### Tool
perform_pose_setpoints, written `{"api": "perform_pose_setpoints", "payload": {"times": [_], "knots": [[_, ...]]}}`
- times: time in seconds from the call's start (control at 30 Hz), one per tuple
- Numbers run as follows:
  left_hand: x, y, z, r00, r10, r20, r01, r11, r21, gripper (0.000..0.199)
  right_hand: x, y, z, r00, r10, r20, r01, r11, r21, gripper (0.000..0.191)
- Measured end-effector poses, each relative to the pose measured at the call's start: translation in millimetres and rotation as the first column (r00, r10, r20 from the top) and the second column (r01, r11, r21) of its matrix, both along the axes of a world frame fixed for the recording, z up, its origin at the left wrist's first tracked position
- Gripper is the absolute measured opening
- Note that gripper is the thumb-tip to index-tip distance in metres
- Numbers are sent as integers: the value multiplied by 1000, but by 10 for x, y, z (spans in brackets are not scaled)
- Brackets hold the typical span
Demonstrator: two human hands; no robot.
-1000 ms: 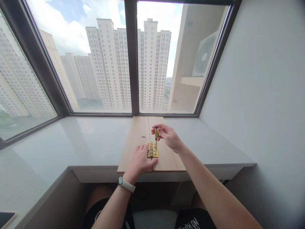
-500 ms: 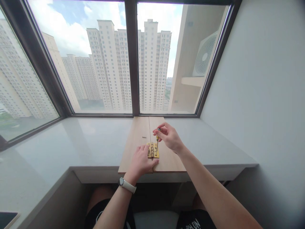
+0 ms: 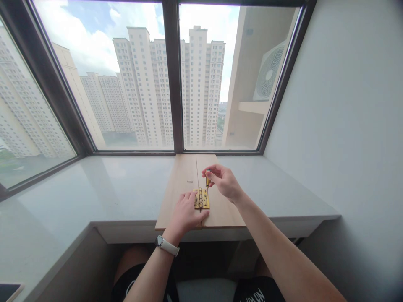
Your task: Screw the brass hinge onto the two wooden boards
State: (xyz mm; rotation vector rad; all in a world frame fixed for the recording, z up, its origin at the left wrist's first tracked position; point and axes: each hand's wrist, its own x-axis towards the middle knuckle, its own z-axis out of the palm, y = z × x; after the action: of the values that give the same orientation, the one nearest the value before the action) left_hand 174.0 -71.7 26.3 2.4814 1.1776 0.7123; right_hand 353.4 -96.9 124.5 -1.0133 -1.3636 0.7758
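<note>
My R hand (image 3: 225, 180) clamps screwdriver (image 3: 208, 182), shaft approx. vert., tip at R half of hinge (image 3: 205, 203), lying below-L; L hand (image 3: 187, 212), thumb/fingers apart, touches hinge's L side.

The head camera looks forward and down at both hands (image 3: 186, 212).

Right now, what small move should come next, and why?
Probably a small turn of the screwdriver with the right hand, the left hand steadying the hinge: the screwdriver stands nearly upright, its tip at the hinge's right half, and the left hand's fingertips touch the other.
</note>
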Motion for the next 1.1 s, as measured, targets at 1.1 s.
{"api": "perform_pose_setpoints", "payload": {"times": [1.1], "knots": [[17, 8, -24, 1000, 9, -3, -9, 1000, 3, 74, 3, -1, -67, 999, -38, -12, 39, 997, 70, 37]]}}
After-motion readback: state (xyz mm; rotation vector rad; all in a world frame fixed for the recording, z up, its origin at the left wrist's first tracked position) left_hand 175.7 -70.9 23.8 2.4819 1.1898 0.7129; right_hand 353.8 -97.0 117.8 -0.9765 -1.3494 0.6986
